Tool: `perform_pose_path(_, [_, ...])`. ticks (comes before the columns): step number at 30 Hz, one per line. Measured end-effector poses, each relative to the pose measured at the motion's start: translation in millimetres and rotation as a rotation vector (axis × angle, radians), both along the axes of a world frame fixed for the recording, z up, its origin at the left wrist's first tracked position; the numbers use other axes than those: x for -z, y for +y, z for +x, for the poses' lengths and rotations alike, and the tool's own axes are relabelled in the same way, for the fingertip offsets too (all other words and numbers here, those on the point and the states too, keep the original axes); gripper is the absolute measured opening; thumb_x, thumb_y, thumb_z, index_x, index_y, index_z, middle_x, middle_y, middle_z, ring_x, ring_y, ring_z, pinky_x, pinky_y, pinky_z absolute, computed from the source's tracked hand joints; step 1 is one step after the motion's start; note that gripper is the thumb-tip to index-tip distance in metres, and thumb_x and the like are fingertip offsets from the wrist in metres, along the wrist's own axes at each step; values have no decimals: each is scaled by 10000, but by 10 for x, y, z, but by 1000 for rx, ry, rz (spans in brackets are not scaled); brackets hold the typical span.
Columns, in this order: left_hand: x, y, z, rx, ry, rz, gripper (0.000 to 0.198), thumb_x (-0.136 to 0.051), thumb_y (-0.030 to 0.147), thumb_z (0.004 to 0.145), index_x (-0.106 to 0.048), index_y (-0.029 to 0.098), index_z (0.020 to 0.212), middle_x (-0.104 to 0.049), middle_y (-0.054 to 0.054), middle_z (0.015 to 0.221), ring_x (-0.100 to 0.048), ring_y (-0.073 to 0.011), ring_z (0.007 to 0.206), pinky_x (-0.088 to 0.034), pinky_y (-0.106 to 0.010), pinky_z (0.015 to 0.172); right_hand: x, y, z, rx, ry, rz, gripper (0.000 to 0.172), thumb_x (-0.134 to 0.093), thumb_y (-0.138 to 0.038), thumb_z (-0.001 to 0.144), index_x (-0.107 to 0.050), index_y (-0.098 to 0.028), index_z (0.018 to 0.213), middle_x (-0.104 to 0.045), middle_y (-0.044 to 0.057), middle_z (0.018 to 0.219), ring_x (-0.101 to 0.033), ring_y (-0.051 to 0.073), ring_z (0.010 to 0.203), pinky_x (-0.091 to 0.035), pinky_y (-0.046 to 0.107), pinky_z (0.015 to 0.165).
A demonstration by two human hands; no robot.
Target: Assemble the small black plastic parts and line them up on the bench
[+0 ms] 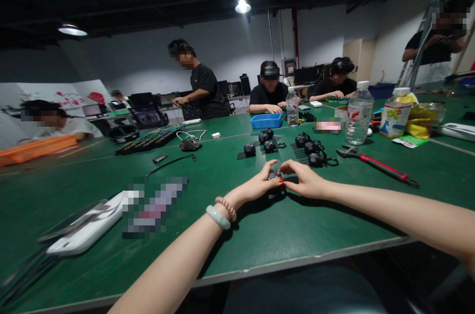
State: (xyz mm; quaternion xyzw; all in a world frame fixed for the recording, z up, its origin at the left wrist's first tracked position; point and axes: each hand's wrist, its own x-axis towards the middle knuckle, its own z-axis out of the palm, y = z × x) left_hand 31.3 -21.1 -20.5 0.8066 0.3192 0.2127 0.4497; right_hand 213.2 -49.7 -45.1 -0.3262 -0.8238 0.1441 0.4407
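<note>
Think of the small dark part (pixel 274 175) as the middle of a clock, with 12 pointing away from you. It is sitting right in front of you, between your two hands, low over the green worktop (pixel 260 237); you are hiding its bottom, so I cannot tell if it is touching.

Your left hand (pixel 260 183) is coming in from 8 o'clock, and its fingers are pinching the part. Your right hand (pixel 307 180) is coming in from 3 o'clock, and its fingers are grasping the other side. You are likely using both hands because the part is so little and could be tipping or slipping.

Near 11 o'clock, one bunch of black pieces (pixel 265 136) is lying close by. Near 1 o'clock, another bunch of black pieces (pixel 310 147) is lying, maybe so each one is easy to reach.

The wrench (pixel 382 164) is resting at about 3 o'clock. Its handle is pointing toward your right arm, which looks handy for grabbing.

The blue tray (pixel 266 121) is standing farther off at 12. A long white thing (pixel 92 229) is lying between 8 and 9, perhaps out of your way.
</note>
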Motion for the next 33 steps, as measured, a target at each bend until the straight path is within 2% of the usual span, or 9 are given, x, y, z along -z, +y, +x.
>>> perform_pose_path(12, [-26,-19,10,7,27,14,624,-475,374,749,-154,224,1262,-428,-78,1064,-429,-174,954,-301,-354,875,-4,8,6,-15,21,-28,285,-533,-159,660,-463,-170,936,-538,43,885,-515,148,808,-426,301,727])
perform_pose_path(23, [-18,-21,21,1,13,-2,621,-475,369,747,-158,223,1261,-442,-66,1000,-440,-163,914,-297,-364,875,31,17,7,12,-7,-14,286,-530,-181,679,-457,-172,955,-538,52,892,-517,157,813,-436,321,725])
perform_pose_path(26, [-15,-16,24,-4,11,2,626,-482,359,744,-158,222,1262,-436,-65,1010,-435,-161,919,-290,-362,885,-28,-10,9,49,-35,66,338,-537,-197,677,-439,-163,999,-524,72,929,-504,170,847,-433,330,742])
perform_pose_path(29, [-34,-25,17,-14,21,9,630,-481,363,741,-157,226,1264,-433,-62,1020,-432,-162,924,-279,-368,897,-199,-66,144,86,-91,204,321,-529,-216,692,-445,-171,998,-519,84,942,-491,183,879,-422,340,766])
perform_pose_path(31, [-54,-36,9,-10,36,9,628,-475,371,743,-154,233,1265,-435,-60,1021,-432,-162,926,-273,-374,902,-349,-116,376,139,-151,318,205,-513,-220,712,-480,-200,913,-534,73,881,-498,178,832,-417,341,748])
perform_pose_path(33, [-68,-43,1,-5,50,11,627,-473,374,743,-153,238,1265,-439,-58,1019,-435,-162,924,-265,-379,908,-494,-161,730,300,-129,490,94,-515,-237,718,-491,-205,803,-532,66,780,-498,165,775,-403,339,740])
